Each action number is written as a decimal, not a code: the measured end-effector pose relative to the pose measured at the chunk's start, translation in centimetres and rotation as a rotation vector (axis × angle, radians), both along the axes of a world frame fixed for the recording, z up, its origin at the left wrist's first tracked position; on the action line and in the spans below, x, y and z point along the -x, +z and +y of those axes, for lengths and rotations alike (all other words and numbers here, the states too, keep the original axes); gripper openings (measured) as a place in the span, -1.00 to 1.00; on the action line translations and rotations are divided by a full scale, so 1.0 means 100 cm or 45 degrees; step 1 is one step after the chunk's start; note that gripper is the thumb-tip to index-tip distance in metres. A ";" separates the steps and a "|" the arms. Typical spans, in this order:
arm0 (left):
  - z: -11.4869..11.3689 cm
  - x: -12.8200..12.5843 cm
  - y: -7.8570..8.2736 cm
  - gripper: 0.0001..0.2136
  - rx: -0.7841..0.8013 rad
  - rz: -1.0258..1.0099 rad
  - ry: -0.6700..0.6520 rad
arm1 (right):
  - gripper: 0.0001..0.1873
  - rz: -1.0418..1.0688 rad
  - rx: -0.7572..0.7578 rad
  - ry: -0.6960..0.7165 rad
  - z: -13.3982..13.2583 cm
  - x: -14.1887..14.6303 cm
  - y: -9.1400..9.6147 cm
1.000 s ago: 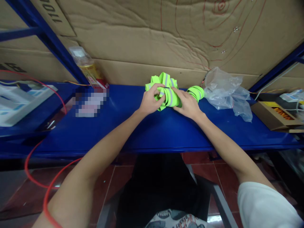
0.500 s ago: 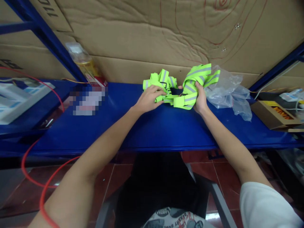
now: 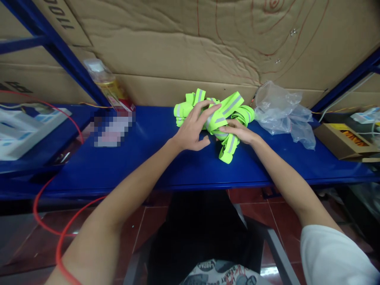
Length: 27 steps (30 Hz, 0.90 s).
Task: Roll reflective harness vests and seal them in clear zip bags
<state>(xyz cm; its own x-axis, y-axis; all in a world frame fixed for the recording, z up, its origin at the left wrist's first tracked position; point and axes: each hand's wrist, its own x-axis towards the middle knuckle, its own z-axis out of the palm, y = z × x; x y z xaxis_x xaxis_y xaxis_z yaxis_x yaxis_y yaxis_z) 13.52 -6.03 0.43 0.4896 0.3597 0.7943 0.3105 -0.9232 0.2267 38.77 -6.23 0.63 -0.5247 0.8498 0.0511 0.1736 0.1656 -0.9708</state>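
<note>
A tangle of neon-yellow reflective straps [image 3: 233, 103] with grey stripes is gathered at the back of the blue table [image 3: 142, 158]. My left hand [image 3: 192, 126] lies over its left part, fingers stretched out and thumb apart, touching the bands. On the right side, my right hand [image 3: 240, 132] grips a folded part of the straps, its thumb on top and its other fingers mostly hidden. One strap end hangs toward the front below my right hand. A further coil of the bands shows left of my left fingers.
Crumpled clear plastic bags [image 3: 279, 113] lie to the right of the straps. An open cardboard box [image 3: 341, 142] stands farther right. A bottle [image 3: 108, 85] leans at the back left, near a blurred-out patch. A red hose [image 3: 61, 241] loops across the lower left.
My right hand has brought its part of the straps left and down against the other bundle. My left hand's fingers have spread and lifted over the bands.
</note>
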 end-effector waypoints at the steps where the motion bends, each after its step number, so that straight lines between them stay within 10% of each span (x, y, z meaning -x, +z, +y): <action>1: -0.001 0.001 0.000 -0.18 0.040 -0.090 -0.030 | -0.42 -0.049 -0.081 0.004 0.002 -0.003 0.001; 6: -0.003 0.003 -0.002 -0.42 0.348 -0.379 -0.118 | -0.15 -0.440 -0.251 0.211 0.009 -0.018 0.007; 14: -0.006 -0.004 -0.003 -0.60 0.463 0.359 0.007 | -0.42 -0.519 -0.230 0.364 0.005 -0.022 0.020; 24: -0.021 -0.022 -0.010 -0.34 0.916 0.460 -0.154 | -0.63 -0.220 -0.129 0.351 -0.003 -0.015 0.025; 27: -0.031 -0.027 -0.007 -0.35 1.051 0.477 -0.339 | -0.45 -0.199 0.114 0.630 -0.005 -0.022 0.029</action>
<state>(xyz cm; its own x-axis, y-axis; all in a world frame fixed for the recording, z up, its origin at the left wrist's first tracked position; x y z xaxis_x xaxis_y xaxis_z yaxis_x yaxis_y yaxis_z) 16.18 -9.11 -0.28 0.8083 0.5778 0.1129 0.2974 -0.5662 0.7687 40.95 -6.69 3.51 -0.8600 0.4956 -0.1213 0.2394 0.1821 -0.9537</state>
